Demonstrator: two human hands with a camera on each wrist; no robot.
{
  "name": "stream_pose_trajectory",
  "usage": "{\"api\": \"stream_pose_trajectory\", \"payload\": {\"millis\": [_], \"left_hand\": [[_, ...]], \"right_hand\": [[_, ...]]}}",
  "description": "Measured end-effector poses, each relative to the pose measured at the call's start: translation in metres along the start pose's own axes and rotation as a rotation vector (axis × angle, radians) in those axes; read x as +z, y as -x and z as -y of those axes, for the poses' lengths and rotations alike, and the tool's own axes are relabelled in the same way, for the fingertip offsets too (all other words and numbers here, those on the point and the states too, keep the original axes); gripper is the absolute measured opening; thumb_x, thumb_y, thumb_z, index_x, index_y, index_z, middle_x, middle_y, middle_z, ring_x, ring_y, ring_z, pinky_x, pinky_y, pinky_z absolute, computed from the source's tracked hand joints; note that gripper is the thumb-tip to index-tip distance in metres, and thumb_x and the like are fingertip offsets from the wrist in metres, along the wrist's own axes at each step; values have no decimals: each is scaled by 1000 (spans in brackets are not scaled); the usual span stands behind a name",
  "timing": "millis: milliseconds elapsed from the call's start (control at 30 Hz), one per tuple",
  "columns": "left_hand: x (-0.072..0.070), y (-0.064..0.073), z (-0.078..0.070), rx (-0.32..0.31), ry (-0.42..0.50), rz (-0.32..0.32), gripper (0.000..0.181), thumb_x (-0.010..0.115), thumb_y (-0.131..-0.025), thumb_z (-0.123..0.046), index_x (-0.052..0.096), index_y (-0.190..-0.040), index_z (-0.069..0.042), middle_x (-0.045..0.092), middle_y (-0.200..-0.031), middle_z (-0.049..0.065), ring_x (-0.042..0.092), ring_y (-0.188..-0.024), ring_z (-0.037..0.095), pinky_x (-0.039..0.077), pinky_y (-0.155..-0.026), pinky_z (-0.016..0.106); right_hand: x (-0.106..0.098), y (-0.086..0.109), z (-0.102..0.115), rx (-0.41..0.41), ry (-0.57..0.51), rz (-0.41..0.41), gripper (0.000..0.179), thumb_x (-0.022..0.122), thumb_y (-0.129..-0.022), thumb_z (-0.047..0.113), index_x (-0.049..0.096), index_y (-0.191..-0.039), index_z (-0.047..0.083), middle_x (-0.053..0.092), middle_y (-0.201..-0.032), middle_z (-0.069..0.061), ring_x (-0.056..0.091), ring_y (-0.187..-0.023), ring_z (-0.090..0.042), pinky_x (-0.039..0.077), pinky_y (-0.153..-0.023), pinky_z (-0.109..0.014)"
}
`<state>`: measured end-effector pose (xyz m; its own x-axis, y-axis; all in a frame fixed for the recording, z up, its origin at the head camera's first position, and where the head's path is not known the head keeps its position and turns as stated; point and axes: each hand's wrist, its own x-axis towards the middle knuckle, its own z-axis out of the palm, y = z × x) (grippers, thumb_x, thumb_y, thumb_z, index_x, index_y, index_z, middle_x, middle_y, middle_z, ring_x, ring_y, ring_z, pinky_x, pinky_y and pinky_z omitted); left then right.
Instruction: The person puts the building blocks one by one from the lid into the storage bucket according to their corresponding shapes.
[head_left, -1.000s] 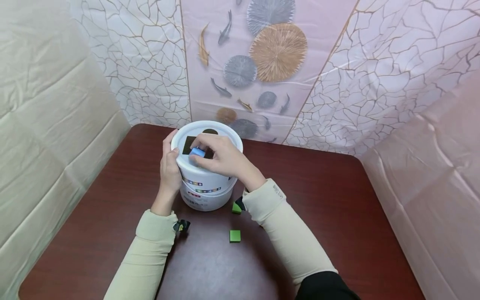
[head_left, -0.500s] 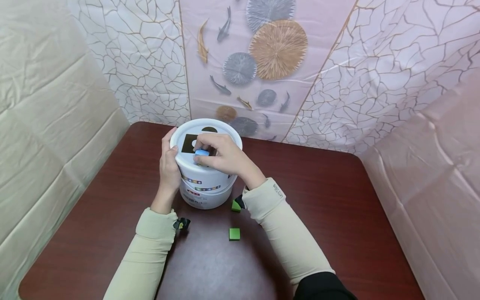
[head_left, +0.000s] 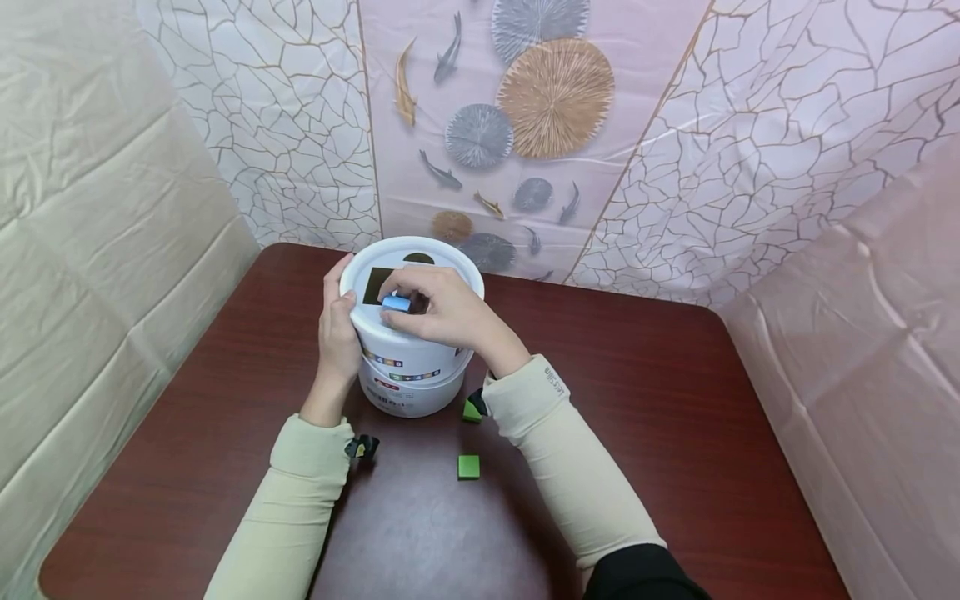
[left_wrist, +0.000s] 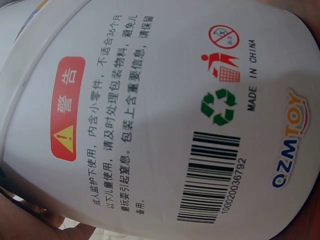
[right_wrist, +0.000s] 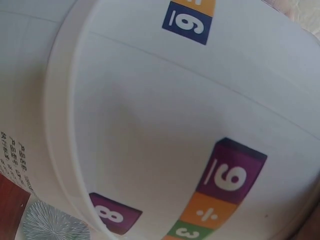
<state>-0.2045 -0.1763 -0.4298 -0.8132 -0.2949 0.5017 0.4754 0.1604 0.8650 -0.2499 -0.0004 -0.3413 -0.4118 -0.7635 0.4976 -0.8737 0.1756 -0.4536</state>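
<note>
A white toy bucket stands upright on the table, its lid cut with dark holes. My left hand holds the bucket's left side near the rim, thumb at the lid's edge. Over the lid, my right hand pinches a small blue block between thumb and fingers, beside a dark square hole. That hand covers part of the lid and another opening. In the left wrist view, fingers touch the printed bucket wall. The right wrist view shows only the bucket's wall with number prints.
One green block lies on the dark red table in front of the bucket. A second green block is partly hidden by the right wrist camera. Patterned cloth walls enclose the table at the back and sides.
My right hand has shifted the blue block slightly right, then back left over the lid, turning it a little. The left hand stays on the bucket, and the green blocks have not moved.
</note>
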Motion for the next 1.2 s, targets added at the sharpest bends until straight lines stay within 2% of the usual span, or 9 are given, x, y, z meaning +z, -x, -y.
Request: {"api": "stream_pose_trajectory", "payload": {"millis": [200,400,633,767,1000,1100,1200], "left_hand": [[0,1,1,-7,-2,0,61,32,-95,-29,39,-153,-12,50,-146,4,49,-126,20,36,-103,33],[0,1,4,-12,-7,8,59,32,-96,-27,40,-152,-16,49,-147,2,48,-128,17,35,-105,32],[-1,0,1,11,3,5,59,32,-95,-27,40,-152,-16,50,-147,3,48,-128,18,35,-105,31],[-1,0,2,0,5,14,58,31,-96,-28,40,-153,-20,49,-147,2,48,-128,17,35,-105,32],[0,-1,2,1,5,11,58,32,-96,-26,40,-152,-20,49,-148,2,47,-129,16,34,-106,32],[0,0,2,3,-6,6,57,32,-96,-26,40,-152,-20,49,-148,2,47,-129,16,34,-105,33],[0,0,2,7,-12,2,58,31,-96,-26,40,-152,-15,49,-148,2,47,-129,17,34,-105,34]], "right_hand": [[1,2,0,-3,-18,-30,12,74,-86,19,71,-96,12,65,-85,6,57,-75,-4,49,-69,-22],[2,9,-1,-30,-61,-75,6,74,-83,15,70,-87,13,64,-84,6,56,-77,-6,49,-66,-24],[1,11,0,-21,-90,-67,8,76,-84,15,71,-90,13,66,-88,6,58,-79,-7,51,-68,-24],[-1,11,1,-8,-93,-66,9,77,-83,15,71,-89,13,66,-88,7,59,-79,-7,51,-69,-25],[-1,14,2,-6,-90,-67,10,78,-84,16,72,-92,13,66,-87,7,59,-79,-6,51,-68,-25],[-2,16,3,9,-73,-64,11,78,-86,19,72,-95,14,68,-89,8,60,-80,-5,51,-69,-24],[-2,19,4,26,-51,-66,14,78,-87,22,73,-98,15,69,-91,8,61,-83,-4,51,-72,-24]]}}
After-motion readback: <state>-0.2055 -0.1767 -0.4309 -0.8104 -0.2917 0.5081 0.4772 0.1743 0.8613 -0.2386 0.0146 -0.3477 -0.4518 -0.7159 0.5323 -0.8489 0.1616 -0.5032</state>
